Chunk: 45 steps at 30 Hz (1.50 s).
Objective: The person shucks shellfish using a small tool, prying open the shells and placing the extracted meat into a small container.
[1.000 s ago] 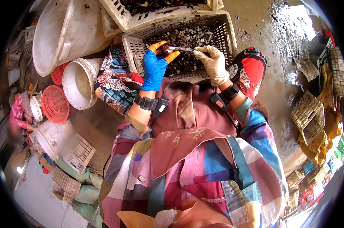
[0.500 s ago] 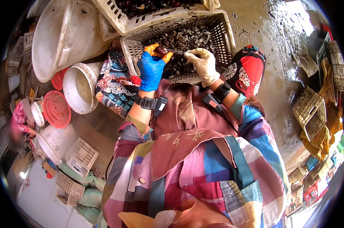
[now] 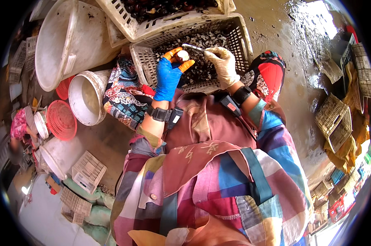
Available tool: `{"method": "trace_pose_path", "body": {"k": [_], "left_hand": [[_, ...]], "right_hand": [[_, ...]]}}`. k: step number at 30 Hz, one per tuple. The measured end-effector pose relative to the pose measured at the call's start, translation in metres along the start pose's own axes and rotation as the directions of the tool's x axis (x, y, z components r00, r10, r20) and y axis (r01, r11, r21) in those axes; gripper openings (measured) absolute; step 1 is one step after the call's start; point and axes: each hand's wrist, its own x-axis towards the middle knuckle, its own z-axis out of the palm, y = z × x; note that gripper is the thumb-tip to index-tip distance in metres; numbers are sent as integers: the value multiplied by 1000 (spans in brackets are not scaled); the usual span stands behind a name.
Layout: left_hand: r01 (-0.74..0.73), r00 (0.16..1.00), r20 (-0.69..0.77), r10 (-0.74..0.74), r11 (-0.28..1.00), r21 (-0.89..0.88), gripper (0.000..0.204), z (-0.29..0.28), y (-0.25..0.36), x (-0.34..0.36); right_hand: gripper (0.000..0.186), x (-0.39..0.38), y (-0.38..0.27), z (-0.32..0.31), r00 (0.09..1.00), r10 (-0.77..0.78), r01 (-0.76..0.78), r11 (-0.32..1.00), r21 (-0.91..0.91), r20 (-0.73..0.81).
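My left hand, in a blue glove with orange fingers, pinches a round water chestnut whose pale cut side faces up. Cream-gloved, my right hand grips a small knife; its narrow metal blade points left, just above the chestnut and apart from it. Below both hands stands a dirty white slatted crate, with dark and white peelings spread over its bottom. A second crate beyond it holds dark, unpeeled chestnuts.
At left lie a large whitish tub, a white bucket and a red plastic basket. Wet, muddy floor stretches to the right, with stacked crates. Another person is at far left.
The knife has come off the chestnut and risen slightly, tilting up at its tip. The chestnut has turned from its dark skin to a pale cut face.
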Motion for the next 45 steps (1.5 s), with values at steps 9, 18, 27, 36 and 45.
{"method": "trace_pose_path", "body": {"k": [9,18,27,36,45], "left_hand": [[200,973,161,-165,951,-235,37,-4,6,-12],[258,965,114,-237,939,-228,35,2,14,-21],[341,926,219,-309,931,-128,33,7,18,-32],[480,876,271,-400,661,-577,36,1,-5,-23],[551,828,283,-484,613,-566,16,-2,-2,-26]], "right_hand": [[14,-19,3,-1,959,-226,230,973,-5,168],[11,-1,11,-28,999,-36,36,999,-10,-18],[12,2,27,-36,996,-65,61,995,-78,-58],[14,-29,-6,-2,985,9,-30,992,121,175],[14,-22,-3,-16,983,-89,83,996,44,159]]}}
